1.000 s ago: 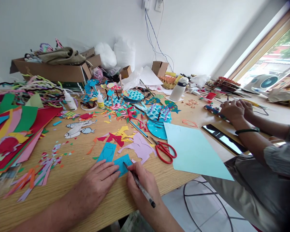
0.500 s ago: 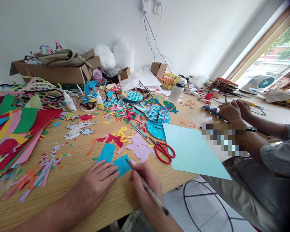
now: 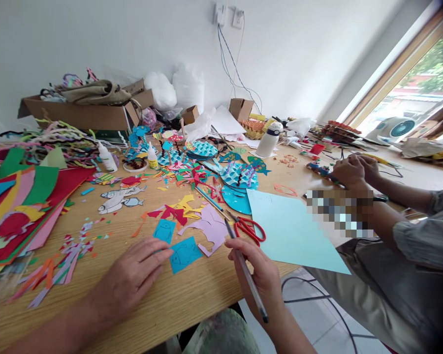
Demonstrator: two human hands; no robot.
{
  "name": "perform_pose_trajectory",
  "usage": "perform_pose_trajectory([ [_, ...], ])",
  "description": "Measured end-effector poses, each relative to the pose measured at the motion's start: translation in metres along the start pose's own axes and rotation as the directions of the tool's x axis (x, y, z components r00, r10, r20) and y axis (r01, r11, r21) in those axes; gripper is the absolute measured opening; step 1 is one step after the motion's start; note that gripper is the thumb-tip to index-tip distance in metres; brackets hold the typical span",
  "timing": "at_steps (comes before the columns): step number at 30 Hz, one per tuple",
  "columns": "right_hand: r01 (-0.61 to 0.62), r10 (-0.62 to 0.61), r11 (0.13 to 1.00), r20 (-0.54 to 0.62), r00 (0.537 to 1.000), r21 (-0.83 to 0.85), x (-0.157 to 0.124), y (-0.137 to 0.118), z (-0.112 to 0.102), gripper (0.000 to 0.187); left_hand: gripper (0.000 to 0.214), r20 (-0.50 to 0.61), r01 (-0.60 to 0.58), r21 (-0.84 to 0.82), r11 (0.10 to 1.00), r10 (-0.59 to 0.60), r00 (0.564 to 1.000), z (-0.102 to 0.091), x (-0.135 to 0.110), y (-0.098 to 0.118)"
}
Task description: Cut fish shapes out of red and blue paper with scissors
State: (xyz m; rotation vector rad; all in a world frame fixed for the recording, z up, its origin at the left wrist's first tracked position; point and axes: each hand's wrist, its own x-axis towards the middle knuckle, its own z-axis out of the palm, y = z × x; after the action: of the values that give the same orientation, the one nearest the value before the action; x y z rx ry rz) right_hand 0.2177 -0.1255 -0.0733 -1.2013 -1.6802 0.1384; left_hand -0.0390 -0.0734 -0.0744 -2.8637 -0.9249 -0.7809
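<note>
We are resting our left hand (image 3: 133, 280) flat on the wooden table (image 3: 177, 295), palm down and fingers loose, grasping nothing. Its fingertips are lying at the left edge of the blue card (image 3: 184, 254). Our right hand (image 3: 260, 273) is gripping a pen (image 3: 246, 275) between thumb and fingers. The pen's tip is pointing up and away from us, off the table, and is hovering to the right of the blue card and apart from it. The blue card is lying flat on the wood between our two hands and is showing a faint drawn outline.

Just beyond it, a smaller blue piece (image 3: 165, 230) and a purple cut-out (image 3: 210, 227) are lying side by side. Red scissors (image 3: 249, 228) are sitting next to a pale blue sheet (image 3: 291, 231) that is hanging over the table edge. To our left, a stack of coloured paper (image 3: 18, 206) is spreading out, with grey paper fish (image 3: 120, 196) nearby.

Farther off on the right, a co-worker's hands (image 3: 350, 169) are working close together over small pieces. Behind the scraps, a glue bottle (image 3: 153, 156) and a white water bottle (image 3: 270, 138) are standing upright. A cardboard box (image 3: 81, 110) is sitting against the wall.
</note>
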Motion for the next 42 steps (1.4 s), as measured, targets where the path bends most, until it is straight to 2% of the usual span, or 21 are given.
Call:
perform_pose_trajectory([
  [3,-0.006,-0.001,0.999,0.132,0.991,0.052,0.006,0.01,-0.01,0.034,0.023,0.006,0.035,-0.012,0.999,-0.035,0.999,-0.003,0.001,-0.004],
  [7,-0.052,0.033,0.992,0.167,0.985,0.114,0.016,0.015,-0.013,0.032,0.021,0.01,0.015,-0.016,1.0,-0.015,1.0,-0.006,0.004,-0.004],
  [9,-0.145,0.108,0.967,0.176,0.978,0.21,0.02,0.015,-0.01,0.029,0.021,0.025,0.012,-0.029,1.0,-0.011,1.0,-0.007,0.006,-0.003],
  [11,-0.278,0.216,0.891,0.202,0.955,0.36,0.022,0.014,-0.006,0.024,0.02,0.06,0.029,-0.057,0.998,-0.025,0.998,-0.008,0.009,0.0],
  [13,-0.397,0.312,0.769,0.248,0.917,0.501,0.024,0.013,-0.001,0.019,0.02,0.113,0.053,-0.094,0.994,-0.043,0.993,-0.011,0.013,0.003],
  [15,-0.473,0.372,0.669,0.293,0.881,0.574,0.024,0.011,0.003,0.02,0.022,0.159,0.065,-0.124,0.99,-0.045,0.986,-0.012,0.016,0.006],
  [18,-0.523,0.399,0.606,0.34,0.852,0.599,0.022,0.009,0.007,0.02,0.023,0.184,0.044,-0.144,0.989,-0.017,0.983,-0.012,0.02,0.01],
  [22,-0.585,0.459,0.576,0.366,0.81,0.572,0.021,0.004,0.01,0.028,0.024,0.163,-0.034,-0.118,0.992,0.053,0.985,-0.005,0.022,0.015],
  [24,-0.606,0.494,0.577,0.358,0.793,0.547,0.021,0.002,0.011,0.03,0.023,0.167,-0.058,-0.103,0.993,0.075,0.983,-0.001,0.022,0.016],
  [27,-0.623,0.531,0.594,0.334,0.779,0.508,0.02,0.0,0.014,0.029,0.018,0.17,-0.03,-0.098,0.995,0.047,0.984,0.002,0.02,0.018],
  [32,-0.607,0.509,0.643,0.332,0.794,0.466,0.014,0.002,0.025,0.025,0.018,0.175,0.019,-0.079,0.997,-0.005,0.985,0.003,0.018,0.016],
  [35,-0.552,0.456,0.745,0.319,0.831,0.373,0.011,0.002,0.029,0.02,0.019,0.203,0.029,-0.049,0.998,-0.019,0.979,0.004,0.018,0.014],
  [38,-0.417,0.347,0.873,0.278,0.896,0.252,0.009,-0.002,0.029,0.018,0.018,0.22,0.027,-0.022,0.999,-0.022,0.975,0.005,0.018,0.014],
  [42,-0.243,0.213,0.962,0.215,0.953,0.123,0.007,-0.005,0.029,0.017,0.015,0.148,-0.005,0.011,1.0,0.003,0.989,0.007,0.018,0.013],
])
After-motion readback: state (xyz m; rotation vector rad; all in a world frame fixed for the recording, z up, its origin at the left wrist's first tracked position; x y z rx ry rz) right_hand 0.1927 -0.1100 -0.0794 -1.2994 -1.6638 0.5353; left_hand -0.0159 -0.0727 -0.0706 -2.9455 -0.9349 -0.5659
